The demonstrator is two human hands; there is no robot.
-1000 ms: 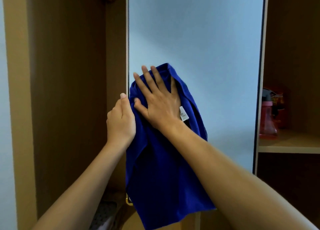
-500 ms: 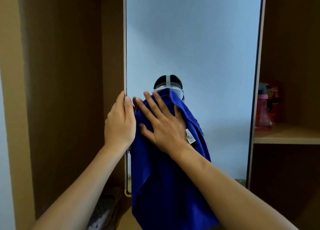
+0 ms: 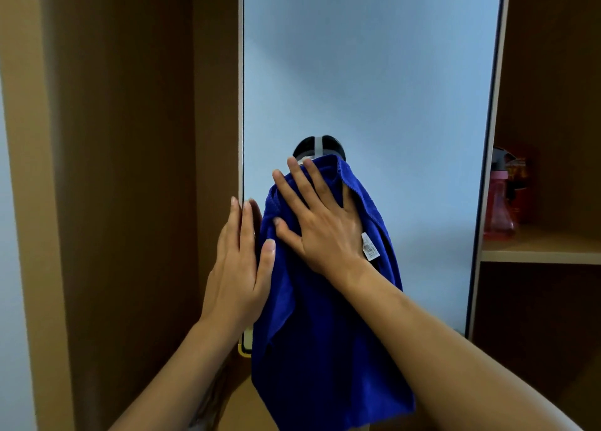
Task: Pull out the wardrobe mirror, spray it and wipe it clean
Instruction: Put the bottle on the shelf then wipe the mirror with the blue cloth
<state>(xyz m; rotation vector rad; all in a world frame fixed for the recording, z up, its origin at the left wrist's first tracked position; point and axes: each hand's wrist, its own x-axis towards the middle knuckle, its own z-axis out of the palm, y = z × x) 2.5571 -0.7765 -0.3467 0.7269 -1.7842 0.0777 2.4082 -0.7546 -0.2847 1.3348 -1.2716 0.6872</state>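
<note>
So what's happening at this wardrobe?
A person is wiping the wardrobe mirror. The right hand presses a blue cloth flat against the glass, fingers spread. The left hand rests with straight fingers at the mirror's left edge. A pink spray bottle stands on the shelf to the right.

No text can be read with certainty. A small white label is sewn on the blue cloth, just beside the right hand; a barcode-like pattern and tiny print are seen on it, but the characters are too small to be made out. Red and yellow printing is seen on a red package behind the spray bottle on the shelf, but it is blurred and no word can be told.
</note>
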